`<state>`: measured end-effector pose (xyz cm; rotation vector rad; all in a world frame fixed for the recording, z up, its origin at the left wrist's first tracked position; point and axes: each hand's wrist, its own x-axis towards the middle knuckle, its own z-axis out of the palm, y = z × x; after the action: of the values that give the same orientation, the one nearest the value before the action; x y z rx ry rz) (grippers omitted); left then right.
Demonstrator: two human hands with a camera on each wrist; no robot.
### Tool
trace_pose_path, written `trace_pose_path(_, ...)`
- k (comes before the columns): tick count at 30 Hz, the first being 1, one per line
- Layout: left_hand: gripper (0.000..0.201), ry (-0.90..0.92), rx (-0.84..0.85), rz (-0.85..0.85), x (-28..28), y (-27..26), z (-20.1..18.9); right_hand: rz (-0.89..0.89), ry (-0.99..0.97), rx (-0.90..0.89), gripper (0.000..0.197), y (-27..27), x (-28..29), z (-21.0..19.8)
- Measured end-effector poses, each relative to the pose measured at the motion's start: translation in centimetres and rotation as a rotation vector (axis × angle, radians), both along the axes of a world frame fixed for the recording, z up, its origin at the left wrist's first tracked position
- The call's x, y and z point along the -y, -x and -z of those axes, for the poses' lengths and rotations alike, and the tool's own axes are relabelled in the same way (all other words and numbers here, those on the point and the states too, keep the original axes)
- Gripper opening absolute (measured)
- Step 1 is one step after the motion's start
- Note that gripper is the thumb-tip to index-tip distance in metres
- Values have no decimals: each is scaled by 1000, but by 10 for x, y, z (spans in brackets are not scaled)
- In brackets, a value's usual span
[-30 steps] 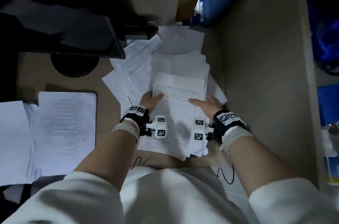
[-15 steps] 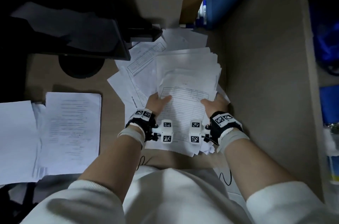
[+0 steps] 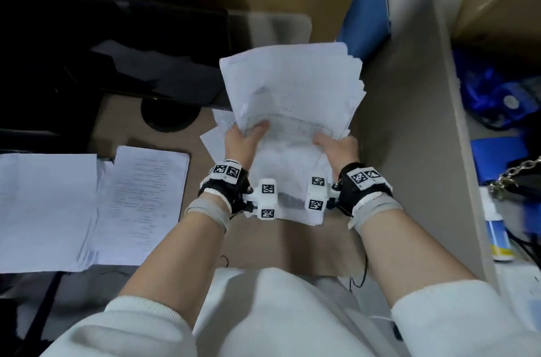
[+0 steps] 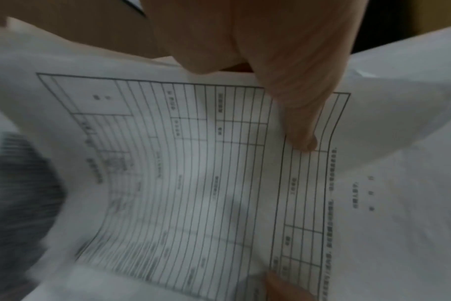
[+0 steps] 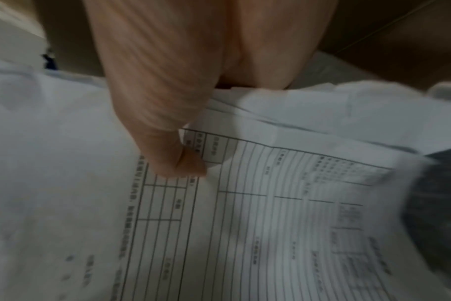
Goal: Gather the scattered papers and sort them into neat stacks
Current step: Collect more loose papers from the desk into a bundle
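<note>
While gathering proceeds, left hand and right hand clasp a ragged sheaf of papers above the desk's right edge; squaring its edges likely comes next.

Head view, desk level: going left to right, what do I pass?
Flat white paper stacks on the brown desk → left hand → lifted bundle of white printed sheets gripped by both hands → right hand → beige partition panel → white bottle with blue-yellow label.

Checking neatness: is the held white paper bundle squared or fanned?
Fanned: the white paper bundle shows staggered edges at its far right corner.
</note>
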<state>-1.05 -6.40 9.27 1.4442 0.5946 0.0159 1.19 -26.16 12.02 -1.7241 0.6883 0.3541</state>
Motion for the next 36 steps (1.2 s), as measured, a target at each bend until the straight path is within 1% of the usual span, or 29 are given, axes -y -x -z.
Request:
trace_pose_path(3, 19, -19, 170, -62, -6, -11, -42, 45, -89, 124, 45, -11, -16, -25)
trace_pose_path(4, 22, -16, 199, -68, -8, -12, -50, 36, -104, 148, 42, -12, -18, -30)
trace_pose_path(6, 28, -7, 199, -72, -14, -5, -51, -13, -126, 180, 28, -5, -21, -29)
trace_pose_path(8, 33, -20, 94, -34, -21, 5, -35, -71, -94, 151, 29, 7, -22, -21)
trace_pose_path(9, 38, -64, 5, -7, -23, 9, -26, -80, -99, 126, 30, 13, -21, -12)
trace_pose_path(11, 55, -213, -151, 50, -28, 11, -6, -83, -164, 92, 34, 22, -26, -2)
trace_pose_path(13, 68, -291, -212, 68, -31, 4, 0, -38, -172, 77, 38, 20, -28, 5)
trace_pose_path(14, 70, -304, -229, 72, -33, -1, -1, -16, -169, 79, 38, 16, -27, 7)
trace_pose_path(16, 59, -333, -224, 95, -35, -8, -3, 9, -109, 88, 37, 9, -28, 14)
trace_pose_path(18, 45, -322, -213, 99, -37, -13, -8, 11, -116, 79, 39, 4, -30, 14)
trace_pose_path(19, 41, -304, -196, 87, -37, -15, -10, 9, -130, 85, 37, 1, -31, 14)
trace_pose_path(22, 35, -176, -39, -5, -35, -21, -20, -8, -126, 98, 15, -13, -33, 2)
trace_pose_path(25, 35, -61, 71, -67, -38, -26, -28, 14, -166, 143, 21, -25, -34, -11)
trace_pose_path(26, 39, -36, 80, -74, -40, -25, -26, 10, -162, 153, 22, -26, -35, -10)
trace_pose_path(27, 46, -31, 54, -69, -42, -24, -22, -16, -155, 143, 21, -26, -35, -5)
trace_pose_path(28, 56, -41, 13, -59, -42, -22, -19, -53, -135, 125, 18, -25, -36, 1)
trace_pose_path(29, 68, -54, -37, -58, -44, -21, -15, -80, -111, 106, 20, -24, -36, 10)
trace_pose_path(31, 88, -98, -97, -35, -47, -21, -13, -111, -76, 65, 37, -26, -37, 25)
trace_pose_path(32, 94, -107, -105, -27, -48, -24, -12, -113, -69, 61, 41, -26, -39, 30)
trace_pose_path(34, 109, -124, -126, -17, -47, -32, -16, -116, -68, 70, 39, -27, -43, 33)
trace_pose_path(35, 111, -110, -127, -29, -46, -37, -22, -109, -72, 70, 38, -27, -45, 33)
trace_pose_path(36, 105, -99, -111, -52, -46, -43, -22, -101, -74, 69, 36, -29, -45, 34)
